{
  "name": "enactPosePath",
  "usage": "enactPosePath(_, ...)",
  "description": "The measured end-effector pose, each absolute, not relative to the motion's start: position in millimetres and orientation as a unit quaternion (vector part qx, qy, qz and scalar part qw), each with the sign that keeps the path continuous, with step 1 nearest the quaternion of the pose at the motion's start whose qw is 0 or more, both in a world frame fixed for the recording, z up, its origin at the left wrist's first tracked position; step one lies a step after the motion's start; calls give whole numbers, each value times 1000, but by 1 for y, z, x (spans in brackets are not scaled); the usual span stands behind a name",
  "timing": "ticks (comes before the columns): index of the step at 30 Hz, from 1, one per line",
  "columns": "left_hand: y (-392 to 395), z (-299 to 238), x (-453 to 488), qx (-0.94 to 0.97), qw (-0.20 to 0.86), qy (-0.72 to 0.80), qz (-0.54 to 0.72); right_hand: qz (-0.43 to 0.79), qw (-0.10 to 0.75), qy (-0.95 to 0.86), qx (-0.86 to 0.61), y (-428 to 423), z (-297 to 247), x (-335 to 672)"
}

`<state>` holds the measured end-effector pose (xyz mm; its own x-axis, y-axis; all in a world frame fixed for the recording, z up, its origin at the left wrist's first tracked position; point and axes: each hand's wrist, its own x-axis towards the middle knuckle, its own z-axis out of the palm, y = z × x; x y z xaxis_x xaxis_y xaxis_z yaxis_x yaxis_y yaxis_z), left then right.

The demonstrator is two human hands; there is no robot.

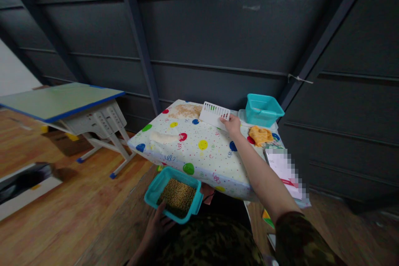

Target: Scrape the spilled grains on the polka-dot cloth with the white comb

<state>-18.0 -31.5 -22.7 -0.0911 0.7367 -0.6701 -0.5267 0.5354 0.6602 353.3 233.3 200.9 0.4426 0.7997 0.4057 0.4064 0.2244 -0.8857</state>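
Note:
My left hand (pixel 160 220) grips the near rim of a teal plastic bin (pixel 153 187), thumb over the edge. Tan and darker green beans (pixel 177 195) cover its bottom. The bin is held just below the table's front edge. Over the far part of the table, my right hand (pixel 232 124) is closed on one end of a white slotted plastic panel (pixel 213 115). The panel's left end is beside a spread of tan grains (pixel 186 111). A strip of white, fine-looking material (pixel 163 137) lies nearer the front left.
A spotted cloth covers the table (pixel 215 160). At its back right stand a second teal bin (pixel 263 112), a bunched orange cloth (pixel 260 135) and a partly blurred paper (pixel 282 170). Another desk (pixel 62 97) stands left, above an open box (pixel 31 191). A dark panelled wall (pixel 218 41) rises behind.

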Motion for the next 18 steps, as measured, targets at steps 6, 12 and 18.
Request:
enactPosePath(6, -31, -25, -18, 97, 664, 580, 462, 153, 596, -506, -604, 236, 197, 355)
enactPosePath(12, -33, -23, -17, 96, 669, 565, 472, 165, 577, -516, -611, 236, 196, 354)
enactPosePath(18, -31, -18, -14, 82, 667, 572, 471, 178, 590, -512, -598, 234, 196, 351)
